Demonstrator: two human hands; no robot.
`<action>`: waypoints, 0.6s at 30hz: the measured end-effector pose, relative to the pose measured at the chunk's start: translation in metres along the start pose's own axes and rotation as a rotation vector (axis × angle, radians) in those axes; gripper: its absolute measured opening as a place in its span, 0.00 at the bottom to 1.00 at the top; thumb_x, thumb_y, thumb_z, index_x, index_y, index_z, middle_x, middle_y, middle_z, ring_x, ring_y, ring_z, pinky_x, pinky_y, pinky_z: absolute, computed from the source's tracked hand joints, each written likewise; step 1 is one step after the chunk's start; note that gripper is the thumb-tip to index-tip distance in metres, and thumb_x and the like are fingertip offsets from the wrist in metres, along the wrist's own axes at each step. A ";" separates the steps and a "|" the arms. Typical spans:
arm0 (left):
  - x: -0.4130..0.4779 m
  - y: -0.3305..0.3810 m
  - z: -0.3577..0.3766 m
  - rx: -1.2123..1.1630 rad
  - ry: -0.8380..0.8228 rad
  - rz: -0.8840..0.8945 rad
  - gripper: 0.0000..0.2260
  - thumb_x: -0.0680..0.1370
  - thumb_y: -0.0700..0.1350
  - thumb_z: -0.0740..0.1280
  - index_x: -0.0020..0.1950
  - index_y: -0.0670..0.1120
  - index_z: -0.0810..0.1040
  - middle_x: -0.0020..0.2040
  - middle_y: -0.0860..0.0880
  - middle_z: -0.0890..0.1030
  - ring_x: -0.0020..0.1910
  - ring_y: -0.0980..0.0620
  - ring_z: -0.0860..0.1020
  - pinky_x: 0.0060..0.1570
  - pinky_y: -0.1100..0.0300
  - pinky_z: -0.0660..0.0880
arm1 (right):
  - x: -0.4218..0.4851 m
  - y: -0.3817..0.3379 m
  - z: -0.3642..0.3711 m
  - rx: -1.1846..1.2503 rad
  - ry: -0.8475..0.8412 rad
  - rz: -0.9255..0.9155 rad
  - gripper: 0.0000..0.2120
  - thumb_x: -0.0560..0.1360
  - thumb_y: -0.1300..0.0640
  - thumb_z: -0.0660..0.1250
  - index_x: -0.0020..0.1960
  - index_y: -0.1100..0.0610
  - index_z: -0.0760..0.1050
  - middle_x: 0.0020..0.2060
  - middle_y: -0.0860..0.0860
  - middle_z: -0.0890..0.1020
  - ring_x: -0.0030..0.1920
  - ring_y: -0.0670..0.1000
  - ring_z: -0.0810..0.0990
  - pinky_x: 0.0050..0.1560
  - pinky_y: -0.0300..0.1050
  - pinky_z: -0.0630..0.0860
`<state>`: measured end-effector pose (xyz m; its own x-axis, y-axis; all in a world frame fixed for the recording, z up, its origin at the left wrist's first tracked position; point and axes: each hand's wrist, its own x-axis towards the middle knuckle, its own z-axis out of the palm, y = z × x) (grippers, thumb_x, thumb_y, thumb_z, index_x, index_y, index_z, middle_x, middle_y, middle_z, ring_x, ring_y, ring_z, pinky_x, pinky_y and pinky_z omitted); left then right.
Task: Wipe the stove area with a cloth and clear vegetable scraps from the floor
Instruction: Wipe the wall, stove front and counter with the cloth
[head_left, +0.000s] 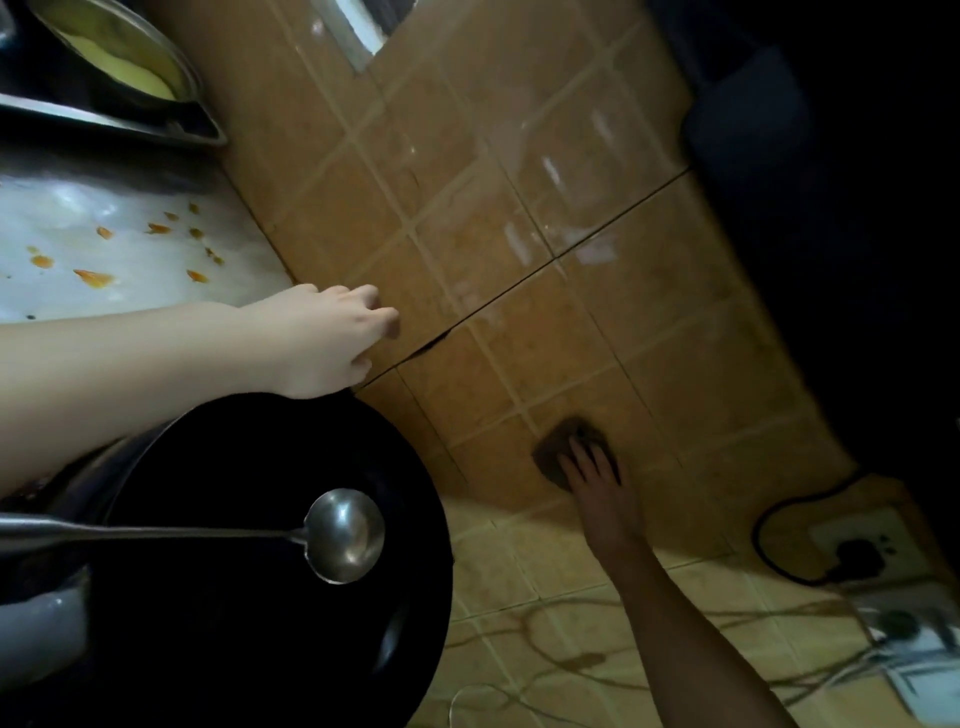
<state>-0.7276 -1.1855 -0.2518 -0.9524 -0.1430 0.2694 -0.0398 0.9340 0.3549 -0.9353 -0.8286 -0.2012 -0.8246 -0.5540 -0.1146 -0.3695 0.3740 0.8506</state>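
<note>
- Scraps (93, 278), orange bits, are lying on the pale counter (156, 260), up and left of the wok (270, 561); none are showing on any floor in this view
- A pan (119, 57) with yellow contents is sitting far above the wok, at the top left corner
- A ladle (345, 535) is resting across the wok, its bowl over the wok's right half
- The left hand (322, 343) is hovering just above the wok's upper rim, fingers loosely curled and holding nothing, fingertips touching or nearly touching the tiles (519, 234)
- The right hand (597, 478) is pressing a dark cloth (563, 447) flat on the tiles right of the wok, fingers spread over it rather than closed around it
- A socket (857, 551) with a black plug is sitting far right of the wok
- Judging by this, the wiping step is under way, on the tiled wall by the stove
- The next stroke is probably calling for steady palm pressure and a sweep kept clear of the socket; the scraps are still waiting
</note>
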 end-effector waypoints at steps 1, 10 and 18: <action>0.001 -0.001 -0.005 0.003 0.010 -0.004 0.19 0.79 0.52 0.58 0.70 0.54 0.62 0.64 0.49 0.66 0.62 0.47 0.73 0.58 0.53 0.71 | 0.005 0.004 -0.011 0.000 0.018 0.000 0.32 0.80 0.58 0.58 0.78 0.50 0.45 0.78 0.49 0.43 0.77 0.53 0.46 0.74 0.56 0.48; 0.008 -0.006 -0.049 -0.030 0.058 -0.014 0.21 0.77 0.51 0.62 0.70 0.55 0.63 0.65 0.49 0.66 0.64 0.46 0.72 0.58 0.53 0.72 | 0.025 0.064 -0.111 0.011 0.217 0.191 0.34 0.78 0.52 0.62 0.78 0.50 0.47 0.78 0.51 0.45 0.77 0.54 0.48 0.75 0.55 0.49; 0.022 -0.014 -0.073 -0.081 0.108 -0.029 0.20 0.78 0.53 0.62 0.70 0.55 0.63 0.67 0.50 0.66 0.63 0.47 0.72 0.56 0.54 0.68 | 0.042 0.081 -0.159 0.158 0.272 0.264 0.31 0.80 0.59 0.58 0.78 0.55 0.46 0.78 0.56 0.47 0.77 0.56 0.49 0.75 0.46 0.46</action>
<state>-0.7256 -1.2253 -0.1851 -0.9127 -0.2080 0.3516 -0.0380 0.9002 0.4339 -0.9318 -0.9396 -0.0551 -0.7646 -0.5920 0.2549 -0.2389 0.6277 0.7409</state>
